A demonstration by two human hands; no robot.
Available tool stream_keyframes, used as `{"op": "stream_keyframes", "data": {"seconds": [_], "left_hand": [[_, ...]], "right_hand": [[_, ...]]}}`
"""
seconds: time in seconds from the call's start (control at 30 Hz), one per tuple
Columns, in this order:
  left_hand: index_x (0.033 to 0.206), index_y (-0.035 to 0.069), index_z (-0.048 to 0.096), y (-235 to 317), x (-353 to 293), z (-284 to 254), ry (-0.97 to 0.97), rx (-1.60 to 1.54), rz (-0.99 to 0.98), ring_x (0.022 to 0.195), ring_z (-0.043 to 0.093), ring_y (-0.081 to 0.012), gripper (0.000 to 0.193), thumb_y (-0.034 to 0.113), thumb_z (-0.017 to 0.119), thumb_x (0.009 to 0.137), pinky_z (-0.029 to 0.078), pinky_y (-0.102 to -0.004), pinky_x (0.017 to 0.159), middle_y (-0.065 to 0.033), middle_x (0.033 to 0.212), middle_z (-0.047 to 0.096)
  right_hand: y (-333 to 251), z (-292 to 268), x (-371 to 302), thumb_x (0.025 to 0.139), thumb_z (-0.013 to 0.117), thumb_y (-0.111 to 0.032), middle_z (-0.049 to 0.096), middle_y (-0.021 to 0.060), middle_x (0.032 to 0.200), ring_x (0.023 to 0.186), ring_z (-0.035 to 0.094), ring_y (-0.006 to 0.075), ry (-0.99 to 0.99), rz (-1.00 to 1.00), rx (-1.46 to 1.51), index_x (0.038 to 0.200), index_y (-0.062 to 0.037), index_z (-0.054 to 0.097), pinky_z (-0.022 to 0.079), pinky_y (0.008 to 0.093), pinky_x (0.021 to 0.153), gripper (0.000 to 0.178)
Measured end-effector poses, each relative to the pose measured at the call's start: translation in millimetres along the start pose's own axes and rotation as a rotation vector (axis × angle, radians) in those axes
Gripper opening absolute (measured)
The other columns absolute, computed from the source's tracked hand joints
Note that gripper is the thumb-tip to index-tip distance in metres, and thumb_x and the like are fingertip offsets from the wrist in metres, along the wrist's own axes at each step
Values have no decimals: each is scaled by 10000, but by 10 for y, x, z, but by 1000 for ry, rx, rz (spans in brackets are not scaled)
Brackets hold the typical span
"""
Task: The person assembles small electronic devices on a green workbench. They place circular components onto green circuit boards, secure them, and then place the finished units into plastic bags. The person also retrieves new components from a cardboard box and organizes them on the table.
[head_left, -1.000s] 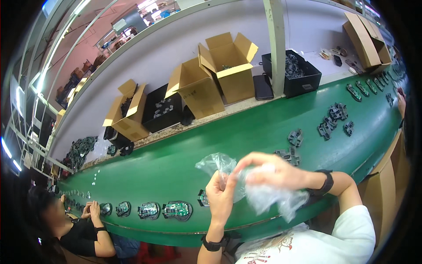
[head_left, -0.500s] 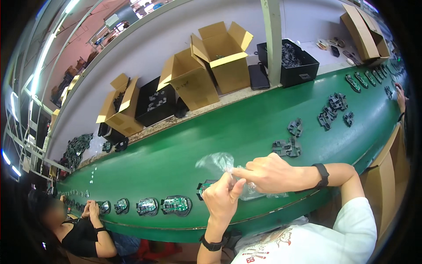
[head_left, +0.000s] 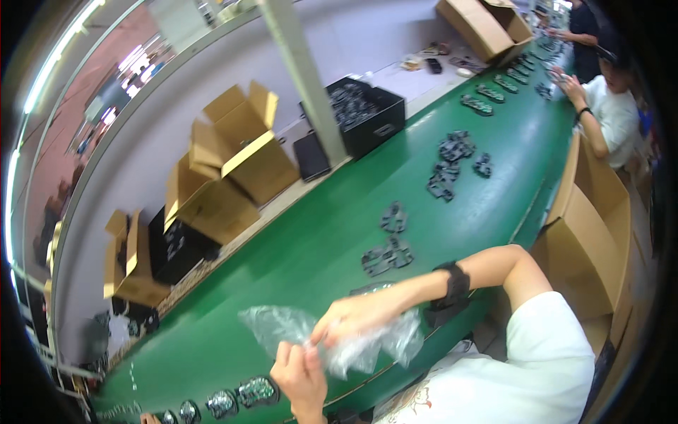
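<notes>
A crumpled clear plastic bag (head_left: 274, 326) is stretched between my two hands above the green belt. My left hand (head_left: 300, 378) pinches it at the middle with thumb and fingers. Close beside it, my right hand (head_left: 360, 316) is also closed on the bag, its fingers slightly blurred. One end of the plastic fans out to the left, while the rest hangs below my right wrist. Left of my left hand lies a green circuit board in a dark casing (head_left: 256, 391). Behind my right forearm another part shows only its edge.
Dark plastic parts (head_left: 388, 256) lie in clusters along the belt (head_left: 318, 247). Cardboard boxes (head_left: 261, 169) and a black bin (head_left: 385, 120) line the far ledge. A large open carton (head_left: 586, 247) stands at the right edge, near a co-worker (head_left: 611, 113) in white.
The view has swung right and tilted, bringing co-workers at the far right into sight. Both hands keep hold of the bag, and more of it now hangs spread under my right hand.
</notes>
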State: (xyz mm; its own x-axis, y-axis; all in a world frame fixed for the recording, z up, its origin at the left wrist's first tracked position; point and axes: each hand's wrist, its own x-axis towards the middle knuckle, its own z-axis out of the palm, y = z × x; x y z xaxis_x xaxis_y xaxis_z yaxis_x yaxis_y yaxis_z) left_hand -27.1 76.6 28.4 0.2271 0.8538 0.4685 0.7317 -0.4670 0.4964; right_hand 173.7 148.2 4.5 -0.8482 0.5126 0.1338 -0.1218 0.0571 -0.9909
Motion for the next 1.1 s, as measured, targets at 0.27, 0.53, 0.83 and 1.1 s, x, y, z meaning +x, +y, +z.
{"op": "stream_keyframes", "data": {"seconds": [0.27,0.53,0.83,1.1], "left_hand": [[714,34,513,384,90,29,-261,-94,178,613,509,-366,280,169,697,877,404,-443,556,-162,697,494],[828,33,642,207,-3,109,-179,-120,75,585,501,-331,132,134,725,849,386,-428,532,-138,691,515],[757,31,611,37,-51,189,-105,-447,10,612,557,-293,209,163,766,801,421,-379,521,-96,727,588],[771,70,650,248,36,361,-142,-285,272,610,565,-241,154,151,781,779,454,-348,524,-48,745,609]], "right_hand": [[-125,15,64,771,609,-129,643,190,783,690,629,328,48,124,-363,801,43,589,476,407,592,176],[222,-58,183,770,658,-127,577,48,733,676,546,147,37,108,129,816,-12,616,461,283,594,131],[404,-24,98,965,617,-255,621,38,1112,931,610,81,251,165,496,1430,-23,444,529,233,721,548],[505,-55,13,1026,521,-294,625,22,1054,831,573,52,301,380,1117,1398,-38,497,507,201,644,452]]}}
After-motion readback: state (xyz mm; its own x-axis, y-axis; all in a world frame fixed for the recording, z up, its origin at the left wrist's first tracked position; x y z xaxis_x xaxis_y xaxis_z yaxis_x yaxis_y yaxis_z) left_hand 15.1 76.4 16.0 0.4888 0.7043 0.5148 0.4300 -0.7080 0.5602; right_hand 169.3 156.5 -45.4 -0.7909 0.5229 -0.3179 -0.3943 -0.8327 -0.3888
